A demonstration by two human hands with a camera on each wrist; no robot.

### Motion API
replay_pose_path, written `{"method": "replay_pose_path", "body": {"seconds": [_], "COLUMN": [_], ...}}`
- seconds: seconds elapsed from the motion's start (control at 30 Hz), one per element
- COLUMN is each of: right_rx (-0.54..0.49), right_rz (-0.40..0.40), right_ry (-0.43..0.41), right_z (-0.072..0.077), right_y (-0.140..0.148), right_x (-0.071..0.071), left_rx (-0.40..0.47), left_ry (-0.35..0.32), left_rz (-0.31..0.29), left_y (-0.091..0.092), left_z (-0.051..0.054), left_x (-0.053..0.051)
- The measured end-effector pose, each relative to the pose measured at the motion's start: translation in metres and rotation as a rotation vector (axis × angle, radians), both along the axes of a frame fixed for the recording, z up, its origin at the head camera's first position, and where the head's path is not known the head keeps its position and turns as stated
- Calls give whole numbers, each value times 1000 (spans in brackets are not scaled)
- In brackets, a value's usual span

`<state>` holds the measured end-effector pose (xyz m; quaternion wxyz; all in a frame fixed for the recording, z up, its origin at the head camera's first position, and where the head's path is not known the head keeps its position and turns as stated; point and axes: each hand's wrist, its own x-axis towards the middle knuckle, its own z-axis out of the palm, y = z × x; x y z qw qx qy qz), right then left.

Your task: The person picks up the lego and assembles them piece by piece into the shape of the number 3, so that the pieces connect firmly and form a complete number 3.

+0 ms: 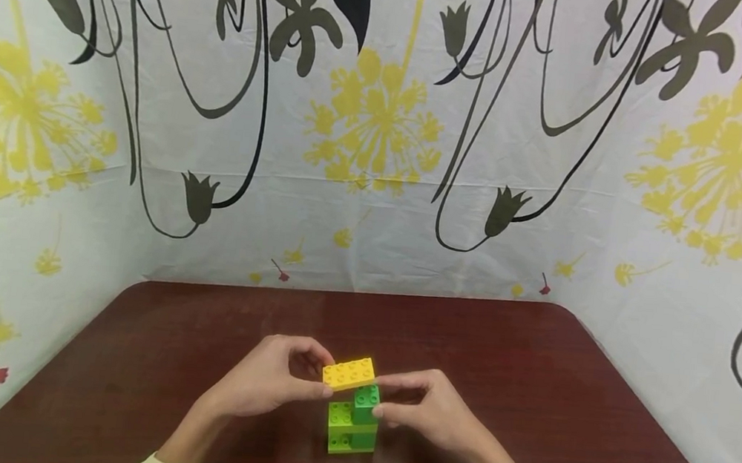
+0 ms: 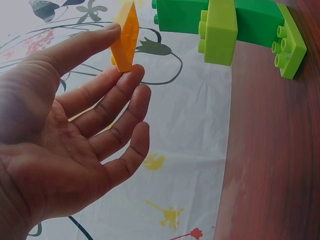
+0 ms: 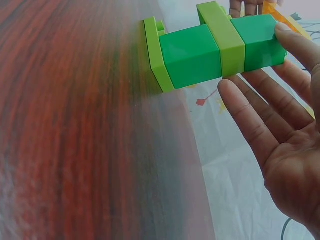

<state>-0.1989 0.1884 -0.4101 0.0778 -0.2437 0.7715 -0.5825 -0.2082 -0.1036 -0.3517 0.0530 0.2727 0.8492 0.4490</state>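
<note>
My left hand [image 1: 263,378] pinches a flat yellow toy brick [image 1: 349,373] between thumb and fingertips. The brick is slightly tilted and close above a stack of toy bricks; whether they touch I cannot tell. From the bottom, the stack has a thin lime plate [image 3: 154,55], a green brick [image 3: 192,56], a lime brick [image 3: 229,42] and an upper green brick [image 1: 366,404] standing on its right half. With thumb against the near face and fingers behind, my right hand [image 1: 447,418] holds the upper green brick. Its index fingertip is near the yellow brick's right corner.
The stack stands on a dark reddish-brown table [image 1: 506,356] with rounded far corners. A white sheet [image 1: 356,245] printed with yellow and grey flowers hangs behind and at both sides of the table.
</note>
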Motion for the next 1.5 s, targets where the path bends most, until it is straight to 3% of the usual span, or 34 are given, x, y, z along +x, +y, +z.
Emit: {"method": "replay_pose_path", "body": {"seconds": [0.43,0.8,1.13,1.5], "right_rx": [-7,9,-3,11], "right_rz": [3,-23,-34,-29], "right_ry": [-3,12,22,41], "right_z": [1,1,0,1], "right_y": [0,-3,-3,-4], "right_x": [0,1,1,2], "left_rx": [-49,-34,-50,-68], "left_ry": [-21,-72,-74,-27], "left_rz": [-21,-33,-42,-43], "left_y": [1,3,3,5], "left_z": [-2,-3,-2,-3], "left_x": [-1,-1,0,1]}}
